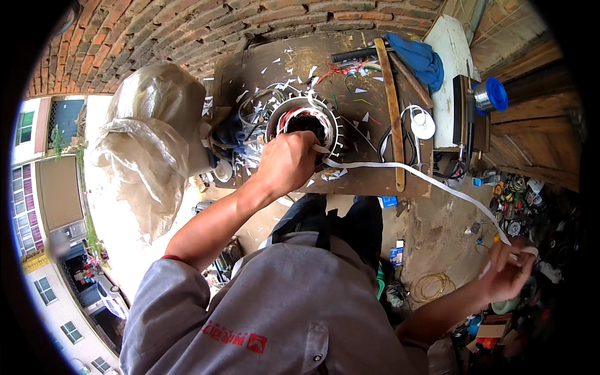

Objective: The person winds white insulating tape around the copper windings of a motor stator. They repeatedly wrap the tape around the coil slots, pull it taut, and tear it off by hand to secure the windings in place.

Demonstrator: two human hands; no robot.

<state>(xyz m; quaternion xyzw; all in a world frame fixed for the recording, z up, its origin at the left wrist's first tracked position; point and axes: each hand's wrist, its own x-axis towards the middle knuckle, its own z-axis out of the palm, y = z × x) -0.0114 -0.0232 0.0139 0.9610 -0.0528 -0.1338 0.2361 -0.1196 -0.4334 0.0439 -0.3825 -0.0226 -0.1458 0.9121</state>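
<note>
A round metal motor stator (334, 125) with red and white windings inside sits near the bench's front edge, ringed by white insulation tabs. My left hand (287, 161) is closed at its near rim, fingers partly hidden, pinching the white tape (406, 166) where it enters the ring. The tape runs out rightward across the bench edge and down to my right hand (505, 267), which holds it between curled fingers at the lower right. Small white offcuts and coloured wire pieces lie scattered around the stator.
The wooden bench (262, 62) carries a wooden strip (394, 106), tools, a blue cloth (420, 59) and a white roll (422, 125). A plastic-covered bulk (140, 147) stands left, a blue-rimmed spool (490, 95) right. A brick wall is behind; clutter lies on the floor at right.
</note>
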